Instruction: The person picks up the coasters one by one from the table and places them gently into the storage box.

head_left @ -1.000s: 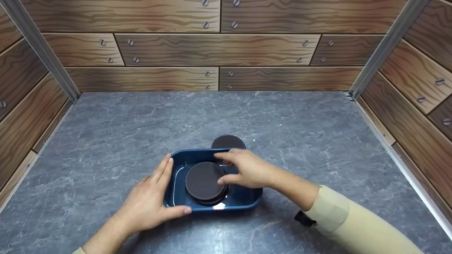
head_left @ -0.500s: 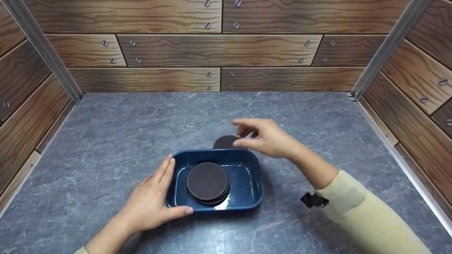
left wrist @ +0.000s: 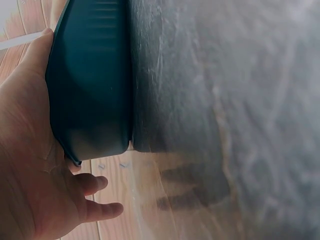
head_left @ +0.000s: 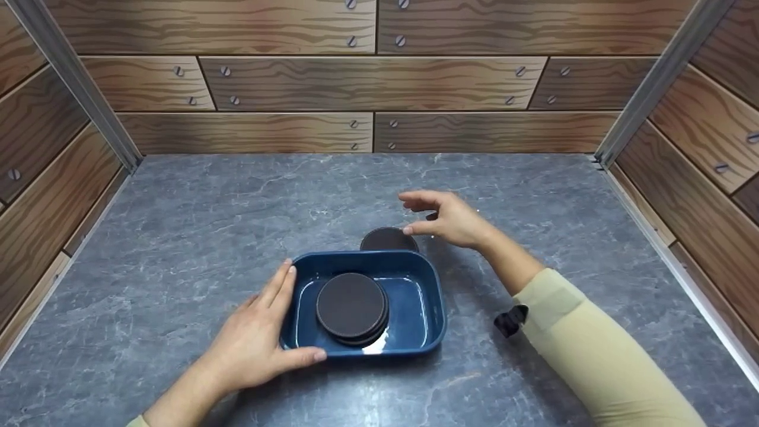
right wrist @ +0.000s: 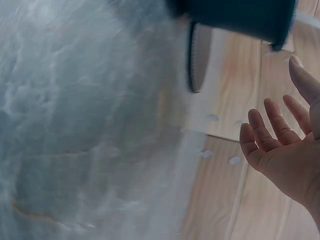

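Observation:
A blue rectangular baking dish (head_left: 415,308) stands on the grey marbled table, holding a stack of round dark coasters (head_left: 351,305) with stitched edges. My left hand (head_left: 252,335) grips the dish's left end, thumb along the near rim and fingers at the far corner; the left wrist view shows the palm by its wall. Beyond the far rim lies another dark coaster (head_left: 388,238), its near part hidden by the dish. Beside it hovers my right hand (head_left: 453,219), fingers loosely bent and holding nothing. In the right wrist view the coaster (right wrist: 201,57) appears edge-on, apart from the fingers.
Wood-patterned panels (head_left: 373,83) enclose the table at the back and both sides, with metal corner posts (head_left: 646,80). A black clip (head_left: 511,321) hangs at the right sleeve.
My right hand has left the inside of the dish and moved away over the far rim, beside the outer coaster. The left hand stays on the dish.

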`<control>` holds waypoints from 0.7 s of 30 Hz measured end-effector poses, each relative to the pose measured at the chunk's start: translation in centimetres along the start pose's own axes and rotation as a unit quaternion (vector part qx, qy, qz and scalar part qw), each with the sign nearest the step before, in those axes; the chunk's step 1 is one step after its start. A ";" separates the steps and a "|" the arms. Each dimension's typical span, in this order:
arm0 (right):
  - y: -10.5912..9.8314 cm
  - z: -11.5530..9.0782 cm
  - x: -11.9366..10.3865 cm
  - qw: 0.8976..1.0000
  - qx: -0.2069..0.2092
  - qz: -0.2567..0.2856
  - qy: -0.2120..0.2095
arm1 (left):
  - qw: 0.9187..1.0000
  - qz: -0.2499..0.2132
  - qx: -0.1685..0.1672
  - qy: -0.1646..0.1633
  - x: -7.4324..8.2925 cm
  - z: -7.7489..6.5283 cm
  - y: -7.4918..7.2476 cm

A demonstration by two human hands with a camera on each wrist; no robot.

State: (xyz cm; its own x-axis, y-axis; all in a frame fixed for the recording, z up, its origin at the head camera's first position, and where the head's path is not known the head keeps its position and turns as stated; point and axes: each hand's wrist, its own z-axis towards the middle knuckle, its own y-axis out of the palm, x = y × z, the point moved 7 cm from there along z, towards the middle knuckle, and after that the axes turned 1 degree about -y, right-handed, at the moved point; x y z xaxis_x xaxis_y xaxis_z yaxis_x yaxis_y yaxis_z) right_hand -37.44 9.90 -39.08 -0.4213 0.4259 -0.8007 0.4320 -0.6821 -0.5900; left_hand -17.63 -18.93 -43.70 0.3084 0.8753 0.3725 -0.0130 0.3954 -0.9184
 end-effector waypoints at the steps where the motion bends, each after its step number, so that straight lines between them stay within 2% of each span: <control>1: 0.1 0.1 0.5 1.000 -0.005 0.002 0.005 | 1.000 0.000 0.001 0.001 0.0 0.0 0.0; 6: 0.9 0.6 3.0 0.999 -0.030 0.021 0.029 | 1.000 0.003 0.004 0.004 0.0 -0.1 0.0; 12: 1.7 0.8 4.6 0.998 -0.051 0.030 0.032 | 1.000 0.004 0.002 0.003 0.1 0.0 0.0; 21: 3.5 1.0 4.9 0.992 -0.117 -0.033 0.015 | 1.000 0.005 0.003 0.002 0.1 0.0 -0.1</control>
State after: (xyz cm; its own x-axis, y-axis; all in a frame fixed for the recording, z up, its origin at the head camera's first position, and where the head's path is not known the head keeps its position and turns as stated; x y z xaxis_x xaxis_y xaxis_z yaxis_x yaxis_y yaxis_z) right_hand -38.76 9.04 -44.95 -0.4324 0.4856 -0.7597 0.5786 -0.4967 -0.6469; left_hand -17.58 -18.92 -43.59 0.3119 0.8778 0.3636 -0.0217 0.3892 -0.9209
